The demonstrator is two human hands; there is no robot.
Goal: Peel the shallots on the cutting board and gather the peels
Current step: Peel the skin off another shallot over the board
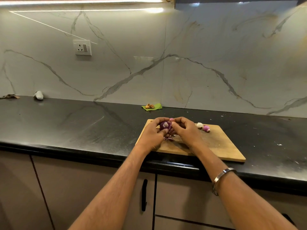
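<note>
Over the wooden cutting board's (221,145) ten o'clock corner, a person's left hand (152,135) curls round a purple shallot (165,126) while the right hand's (186,130) fingertips pinch skin at its three o'clock side. Loose peels (169,138) lie just below; two more shallots (203,127) sit toward the board's one o'clock. A slick bulb could squirt free and roll off the black counter (66,123); tearing skin could scatter scraps.
</note>
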